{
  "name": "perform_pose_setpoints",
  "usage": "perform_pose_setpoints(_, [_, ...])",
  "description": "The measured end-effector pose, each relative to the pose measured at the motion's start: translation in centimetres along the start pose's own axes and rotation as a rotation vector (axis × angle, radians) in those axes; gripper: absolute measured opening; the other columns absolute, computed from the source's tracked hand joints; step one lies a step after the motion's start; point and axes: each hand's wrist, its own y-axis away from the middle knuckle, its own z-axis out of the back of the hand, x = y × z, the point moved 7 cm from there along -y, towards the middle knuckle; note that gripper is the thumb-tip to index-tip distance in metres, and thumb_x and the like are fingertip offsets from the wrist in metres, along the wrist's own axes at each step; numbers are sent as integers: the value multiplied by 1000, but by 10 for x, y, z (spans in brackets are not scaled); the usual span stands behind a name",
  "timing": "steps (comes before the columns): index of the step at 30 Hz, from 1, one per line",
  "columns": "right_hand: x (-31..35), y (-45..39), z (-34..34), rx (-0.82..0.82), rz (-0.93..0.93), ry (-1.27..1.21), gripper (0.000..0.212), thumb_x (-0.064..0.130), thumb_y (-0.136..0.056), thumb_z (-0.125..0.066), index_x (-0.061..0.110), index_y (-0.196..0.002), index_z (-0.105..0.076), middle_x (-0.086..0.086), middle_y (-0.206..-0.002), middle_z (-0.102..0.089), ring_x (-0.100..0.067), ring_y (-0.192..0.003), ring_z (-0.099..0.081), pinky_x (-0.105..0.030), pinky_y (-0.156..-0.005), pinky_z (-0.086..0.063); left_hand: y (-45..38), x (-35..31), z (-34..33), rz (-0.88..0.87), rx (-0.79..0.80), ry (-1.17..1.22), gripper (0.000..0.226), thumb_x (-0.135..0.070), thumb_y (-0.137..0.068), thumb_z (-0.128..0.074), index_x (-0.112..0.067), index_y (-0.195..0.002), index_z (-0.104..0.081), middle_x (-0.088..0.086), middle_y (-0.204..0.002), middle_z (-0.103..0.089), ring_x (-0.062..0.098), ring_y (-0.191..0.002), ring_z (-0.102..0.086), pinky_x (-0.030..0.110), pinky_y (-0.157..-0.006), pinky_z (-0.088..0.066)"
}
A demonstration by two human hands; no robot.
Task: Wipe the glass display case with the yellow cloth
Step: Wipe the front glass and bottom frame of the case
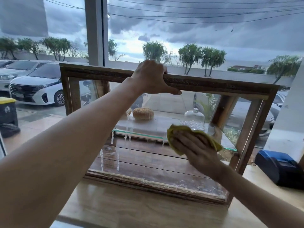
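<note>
A wood-framed glass display case (213, 83) stands on a light wooden counter before a big window. My left hand (152, 78) grips the top rail of its frame, fingers curled over the far edge and thumb against the front. My right hand (194, 147) presses the crumpled yellow cloth (178, 129) flat against the front glass, right of centre, at the height of the inner glass shelf. White foam streaks (126, 129) run down the left half of the pane. Inside, a sesame bun (143, 113) and a clear glass dome (194, 119) sit on the shelf.
A dark blue and black device (279, 167) sits on the counter right of the case. The light counter top (131, 206) stretches in front of the case. Outside the window are parked cars (36, 89) and a yellow-lidded bin (8, 111).
</note>
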Motion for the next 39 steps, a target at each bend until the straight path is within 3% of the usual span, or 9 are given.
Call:
perform_pose_setpoints(2, [-17,-22,4,3,-57,11,66,-10,-75,-64,10,-136,-50,-8,-144,-46,-22,-134,-42,-33,-107,-29,0,0,0,3,-3,4,101,-97,-41,-34,-16,-90,-70,-1,-73,-67,17,-66,-57,27,-74,-46])
perform_pose_setpoints(5, [-32,-45,0,-1,-80,30,58,-6,-81,-62,8,-136,-50,-9,-145,-45,-24,-134,-42,-37,-104,-32,0,0,2,8,-2,15,100,-97,-41,-33,-17,-88,-71,-2,-68,-65,16,-63,-56,27,-72,-48])
perform_pose_setpoints(10, [-31,-71,-17,85,-51,70,57,5,-86,-56,5,-142,-42,-10,-151,-36,-24,-141,-30,-40,-114,-26,0,1,2,4,-15,-6,91,-92,-50,-48,-15,-92,-71,0,-67,-65,16,-64,-55,25,-69,-43])
perform_pose_setpoints(19, [-18,-97,-31,159,-25,92,57,12,-93,-43,6,-147,-31,-9,-156,-25,-21,-145,-20,-42,-115,-25,5,0,3,32,-30,32,98,-95,-45,-40,-19,-98,-71,-2,-70,-65,16,-67,-54,25,-74,-42])
perform_pose_setpoints(26, [-9,-87,-38,183,21,115,61,12,-89,-48,6,-147,-31,-9,-156,-26,-22,-145,-21,-40,-117,-19,8,0,4,36,-15,47,93,-91,-52,-49,-21,-110,-69,-13,-55,-46,14,-66,-49,26,-78,-40])
perform_pose_setpoints(32, [23,-50,-55,190,84,156,68,7,-81,-54,8,-146,-35,-8,-154,-30,-21,-144,-25,-37,-119,-9,9,0,4,37,-39,60,104,-96,-43,-33,-16,-96,-72,-1,-64,-66,14,-62,-56,24,-73,-39])
perform_pose_setpoints(36, [44,-20,-73,206,123,124,66,0,-82,-31,9,-147,-32,-7,-155,-28,-20,-144,-24,-39,-117,-22,9,0,5,37,-51,33,107,-97,-42,-28,-16,-96,-73,1,-64,-66,14,-60,-53,23,-71,-37])
perform_pose_setpoints(39, [62,4,-90,267,150,102,68,1,-80,-34,10,-148,-31,-5,-156,-27,-19,-145,-23,-38,-113,-31,9,0,4,31,-50,38,107,-97,-42,-29,-16,-96,-73,1,-67,-68,14,-62,-56,22,-72,-38])
